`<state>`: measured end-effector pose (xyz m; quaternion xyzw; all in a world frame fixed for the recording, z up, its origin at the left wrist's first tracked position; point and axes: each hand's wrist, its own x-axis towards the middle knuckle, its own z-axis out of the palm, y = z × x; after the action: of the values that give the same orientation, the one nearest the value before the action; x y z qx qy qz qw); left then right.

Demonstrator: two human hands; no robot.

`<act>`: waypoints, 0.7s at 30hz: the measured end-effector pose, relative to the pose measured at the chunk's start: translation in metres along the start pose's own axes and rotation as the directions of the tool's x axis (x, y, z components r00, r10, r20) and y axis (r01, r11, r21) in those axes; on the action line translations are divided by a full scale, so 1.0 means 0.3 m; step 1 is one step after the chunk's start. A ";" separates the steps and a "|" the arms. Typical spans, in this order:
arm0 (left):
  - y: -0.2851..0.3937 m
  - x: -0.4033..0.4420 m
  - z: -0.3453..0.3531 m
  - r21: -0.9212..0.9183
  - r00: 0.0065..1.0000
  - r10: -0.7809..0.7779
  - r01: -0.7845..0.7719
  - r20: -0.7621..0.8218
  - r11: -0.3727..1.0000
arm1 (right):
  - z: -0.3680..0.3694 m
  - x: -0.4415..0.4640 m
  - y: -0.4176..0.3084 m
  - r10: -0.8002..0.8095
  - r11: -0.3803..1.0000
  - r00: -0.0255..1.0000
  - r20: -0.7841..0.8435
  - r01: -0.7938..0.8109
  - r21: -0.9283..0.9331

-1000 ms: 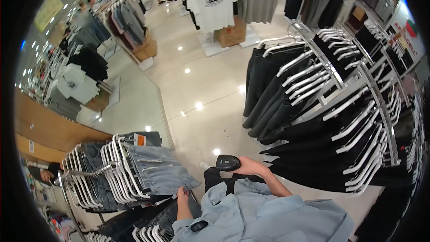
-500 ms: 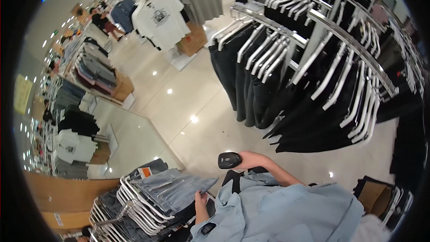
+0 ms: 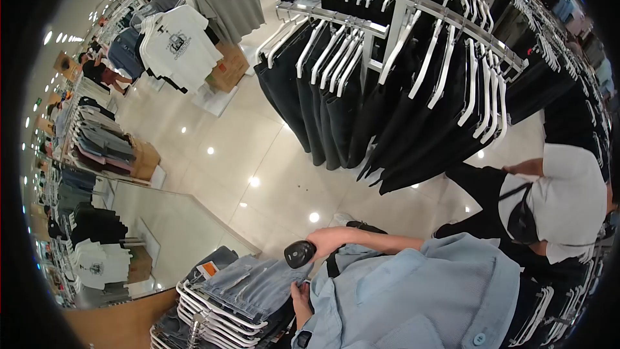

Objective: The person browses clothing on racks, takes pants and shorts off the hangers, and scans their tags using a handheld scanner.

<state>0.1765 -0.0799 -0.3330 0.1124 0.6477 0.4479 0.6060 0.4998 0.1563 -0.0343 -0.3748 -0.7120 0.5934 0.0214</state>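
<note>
A black handheld scanner (image 3: 299, 254) is in my right hand (image 3: 328, 243), whose fingers wrap round its handle. Just below it, my left hand (image 3: 300, 297) is at the lower right edge of the light-blue denim garments (image 3: 258, 282), fingers closed on the fabric edge. These garments hang from white hangers (image 3: 216, 317) on a metal rail at the lower left. An orange and white label (image 3: 207, 269) shows at their top.
Black trousers (image 3: 426, 136) hang on a metal rack ahead and to the right. A person in a white shirt (image 3: 571, 194) stands at the right. White and grey T-shirts (image 3: 181, 48) hang ahead left. A mirror (image 3: 168, 226) stands left.
The view has swung right. My right hand has brought the scanner left, nearer the denim and my left hand. A person in a white shirt has come into view at the right.
</note>
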 end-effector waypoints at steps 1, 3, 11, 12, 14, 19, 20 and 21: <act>0.000 0.018 0.016 -0.116 0.983 -0.141 0.128 -0.119 0.985 | 0.024 0.007 0.009 -0.044 0.999 0.999 -0.024 0.045 0.029; -0.015 0.045 0.029 -0.256 0.929 -0.295 0.236 -0.223 0.937 | 0.061 0.009 0.004 -0.088 0.995 0.995 -0.035 0.090 0.053; -0.083 0.148 0.062 -0.126 0.939 -0.281 0.259 -0.199 0.957 | 0.152 -0.035 -0.021 -0.005 0.999 0.999 -0.045 0.007 0.049; -0.070 0.136 0.082 -0.135 0.931 -0.275 0.249 -0.239 0.959 | 0.156 -0.044 -0.038 -0.005 0.999 0.999 -0.048 0.008 0.048; -0.044 0.124 0.094 -0.114 0.947 -0.250 0.231 -0.202 0.966 | 0.166 -0.067 -0.068 0.073 0.997 0.996 -0.046 -0.071 0.037; -0.033 0.108 0.083 -0.042 0.963 -0.237 0.233 -0.126 0.972 | 0.253 -0.081 -0.031 0.069 0.994 0.994 -0.088 -0.060 0.092; -0.049 0.119 0.065 -0.030 0.955 -0.258 0.256 -0.147 0.966 | 0.261 -0.091 -0.026 0.074 0.992 0.993 -0.090 -0.064 0.108; -0.062 0.131 0.052 -0.019 0.946 -0.277 0.278 -0.169 0.960 | 0.262 -0.104 -0.022 0.082 0.992 0.991 -0.103 -0.071 0.108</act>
<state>0.1884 -0.0565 -0.3712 -0.0170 0.7075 0.3644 0.6053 0.4816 0.0735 -0.0388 -0.4315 -0.6629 0.6092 0.0564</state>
